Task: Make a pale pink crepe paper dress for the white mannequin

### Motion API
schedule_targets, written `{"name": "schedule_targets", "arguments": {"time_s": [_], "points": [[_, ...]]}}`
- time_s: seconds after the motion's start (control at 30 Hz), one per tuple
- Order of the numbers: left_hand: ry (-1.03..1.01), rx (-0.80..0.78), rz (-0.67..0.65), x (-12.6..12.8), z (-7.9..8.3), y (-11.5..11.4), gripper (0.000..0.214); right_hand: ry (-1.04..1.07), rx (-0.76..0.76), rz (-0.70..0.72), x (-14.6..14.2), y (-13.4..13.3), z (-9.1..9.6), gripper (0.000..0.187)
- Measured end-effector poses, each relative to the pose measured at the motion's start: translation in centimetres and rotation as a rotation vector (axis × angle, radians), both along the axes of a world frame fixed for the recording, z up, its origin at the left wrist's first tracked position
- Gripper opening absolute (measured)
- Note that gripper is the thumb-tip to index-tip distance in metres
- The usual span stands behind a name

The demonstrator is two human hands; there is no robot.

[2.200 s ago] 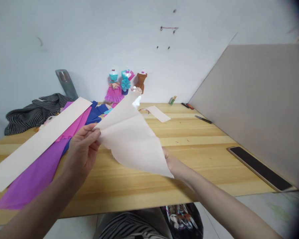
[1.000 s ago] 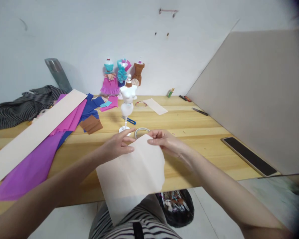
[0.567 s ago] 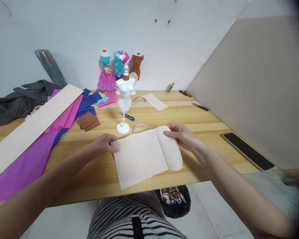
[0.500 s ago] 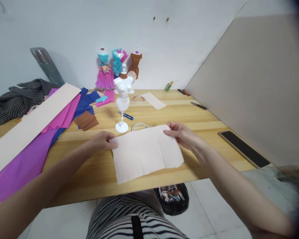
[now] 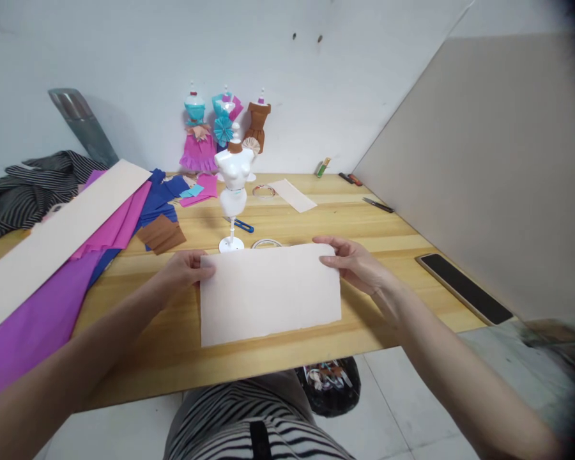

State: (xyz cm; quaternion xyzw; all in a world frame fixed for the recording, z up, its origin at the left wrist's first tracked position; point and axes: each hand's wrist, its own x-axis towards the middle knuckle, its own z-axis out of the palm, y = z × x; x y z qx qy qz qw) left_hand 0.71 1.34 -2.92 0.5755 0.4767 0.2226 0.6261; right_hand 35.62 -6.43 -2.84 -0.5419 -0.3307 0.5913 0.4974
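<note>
Rectangular cream paper-like sheet (image 5: pixel 268 297), lower centre of frame, flatter and squarer than moments earlier, so apparently fully extended; left hand (image 5: pixel 184 273) and right hand (image 5: pixel 355 263) pinch its upper corners.

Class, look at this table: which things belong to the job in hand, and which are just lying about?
Job in hand, judging by touch:
pale pink sheet, held spread
left hand, pinching its far left corner
right hand, pinching its far right corner

Lying or standing about, untouched:
white dress form
white ring, probably tape
blue-handled cutter
brown pieces
bunched striped cloth
grey bottle
</note>
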Motion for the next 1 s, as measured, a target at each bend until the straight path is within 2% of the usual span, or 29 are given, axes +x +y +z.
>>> {"name": "schedule_targets", "arguments": {"time_s": [0.2, 0.47, 0.63, 0.73, 0.8, 0.87, 0.93, 1.0], "points": [[0.048, 0.013, 0.002, -0.6, -0.2, 0.3, 0.036, -0.029, 0.021, -0.008, 0.3, -0.4, -0.1, 0.042], [0.049, 0.045, 0.009, -1.8, -1.5, 0.9, 0.037, -0.09, 0.06, -0.034, -0.2, -0.2, 0.0, 0.036], [0.051, 0.024, 0.009, -1.6, -0.7, 0.4, 0.035, -0.141, 0.041, -0.034, 0.1, 0.0, -0.3, 0.029], [0.03, -0.01, 0.004, -1.1, 0.0, -0.2, 0.034, -0.319, 0.04, -0.043, 0.2, 0.0, -0.3, 0.027], [0.009, -0.032, -0.022, -0.6, 0.3, -0.6, 0.033, -0.606, 0.153, -0.123, -0.5, -0.2, 0.2, 0.024], [-0.004, -0.039, -0.062, -0.1, 0.4, -0.9, 0.031, -0.892, 0.373, -0.162, -2.0, -0.5, 1.0, 0.023], [-0.006, -0.031, -0.109, 0.5, 0.5, -1.1, 0.029, -0.958, 0.559, -0.008, -3.8, -0.6, 1.9, 0.023], [0.007, -0.01, -0.14, 0.8, 0.5, -1.1, 0.027, -0.947, 0.642, 0.145, -5.2, -0.3, 2.7, 0.022]]}}
